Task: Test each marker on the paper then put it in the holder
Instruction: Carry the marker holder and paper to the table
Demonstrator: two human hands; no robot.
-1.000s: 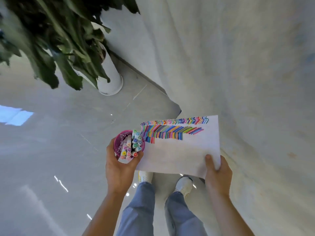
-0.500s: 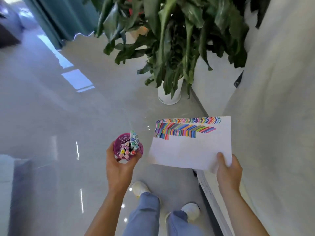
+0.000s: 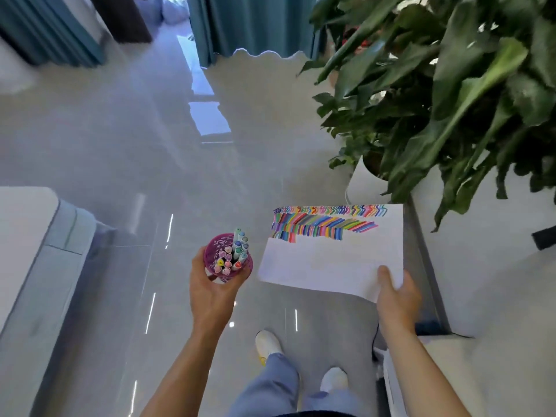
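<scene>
While left hand (image 3: pixel 212 291) grips round holder (image 3: pixel 227 257), right hand (image 3: pixel 396 299) pinches flat paper (image 3: pixel 325 266)

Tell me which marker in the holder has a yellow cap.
The yellow-capped marker on the cluster's left edge, inside the purple holder; caps around it are pink.

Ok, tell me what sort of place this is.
Probably a room in a home or office, indoors: a glossy tiled floor, long teal curtains at the far end, and a large potted plant by the wall.
</scene>
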